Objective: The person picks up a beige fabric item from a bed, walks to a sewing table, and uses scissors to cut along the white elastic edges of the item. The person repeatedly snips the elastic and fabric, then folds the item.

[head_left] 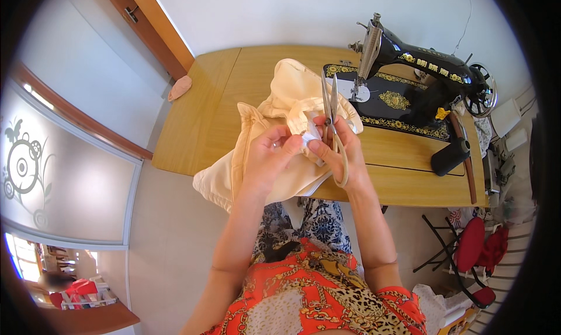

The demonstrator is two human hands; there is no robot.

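Observation:
My right hand (342, 151) grips a pair of metal scissors (332, 110), blades pointing up and away from me. My left hand (270, 156) pinches a small white piece of fabric (311, 135) between thumb and fingers, right beside the right hand. Both hands hover over a heap of cream cloth (274, 130) that lies on the wooden sewing table (204, 113) and hangs over its near edge.
A black sewing machine (409, 72) with gold ornament stands at the table's right, a handwheel (482, 92) at its far end. A pink pad (180, 86) lies at the table's far left corner. A red folding chair (473, 250) stands to the right. A patterned orange garment covers my lap.

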